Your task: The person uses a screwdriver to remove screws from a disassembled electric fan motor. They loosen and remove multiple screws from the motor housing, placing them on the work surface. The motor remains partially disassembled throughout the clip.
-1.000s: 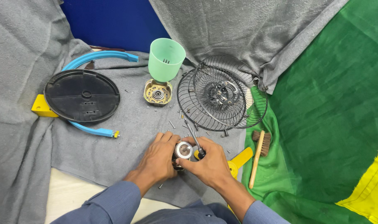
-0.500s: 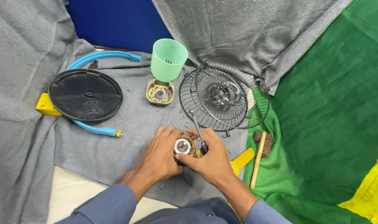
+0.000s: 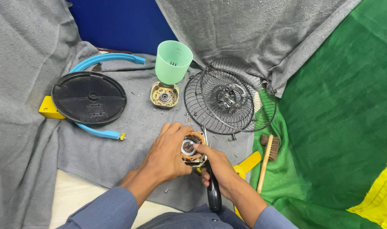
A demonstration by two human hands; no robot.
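My left hand [image 3: 166,154] wraps around a small fan motor [image 3: 192,148] with orange copper windings, holding it upright on the grey cloth. My right hand [image 3: 216,163] touches the motor's top with a fingertip and also grips a screwdriver with a black handle [image 3: 213,193]. The screwdriver's thin shaft runs up past the motor toward the wire fan guards [image 3: 229,96].
A black round fan base [image 3: 88,97] lies at the left over blue curved strips [image 3: 106,58] and a yellow block [image 3: 48,108]. A green plastic cup [image 3: 173,61] and a motor housing cover [image 3: 164,95] sit behind. A wooden brush [image 3: 267,154] and several loose screws lie near.
The camera has shifted slightly. My hands stay on the motor, which now shows its copper windings more clearly, and my right fingertip rests on its top.
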